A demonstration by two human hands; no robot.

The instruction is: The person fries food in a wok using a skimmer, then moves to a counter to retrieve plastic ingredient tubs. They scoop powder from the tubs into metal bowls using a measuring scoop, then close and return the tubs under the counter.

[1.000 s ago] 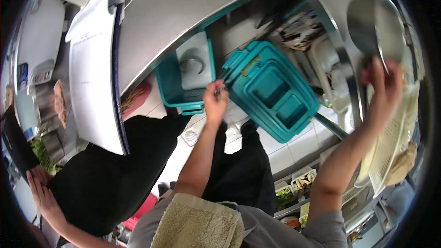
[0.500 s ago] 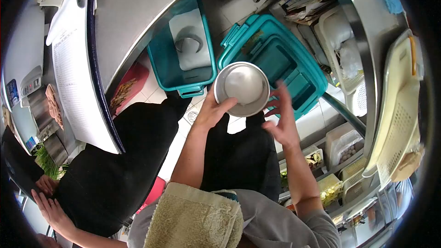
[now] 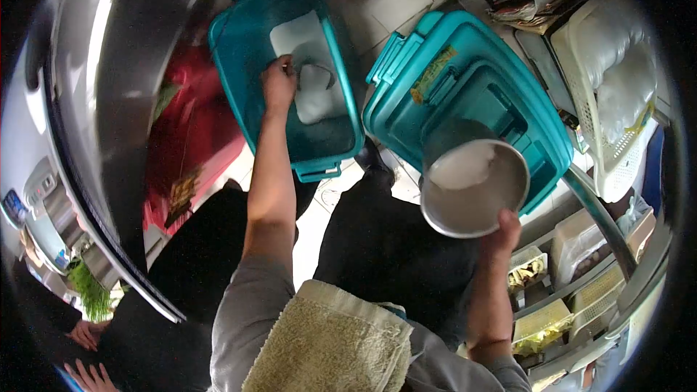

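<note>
My left hand [image 3: 279, 83] reaches into the open teal bin [image 3: 250, 112]. Its fingers are curled by a round cup-like scoop [image 3: 324, 72], which lies on the white powdery contents [image 3: 314, 101]; whether they grip its handle cannot be made out. On the right, my right hand [image 3: 501, 236] holds the rim of a round metal bowl [image 3: 472, 203], tilted, with some white contents inside. Below the bowl is the teal lid [image 3: 472, 51], beside the bin.
A red bag [image 3: 192, 131] stands left of the bin. Baskets with clear bags [image 3: 621, 80] and containers of food [image 3: 528, 268] are on the right. Another person's hands [image 3: 88, 356] show at the lower left, near the steel counter [image 3: 138, 51].
The view has moved lower over the bin. My left hand has let go of the bowl and gone into the bin; my right hand has taken the bowl to the right.
</note>
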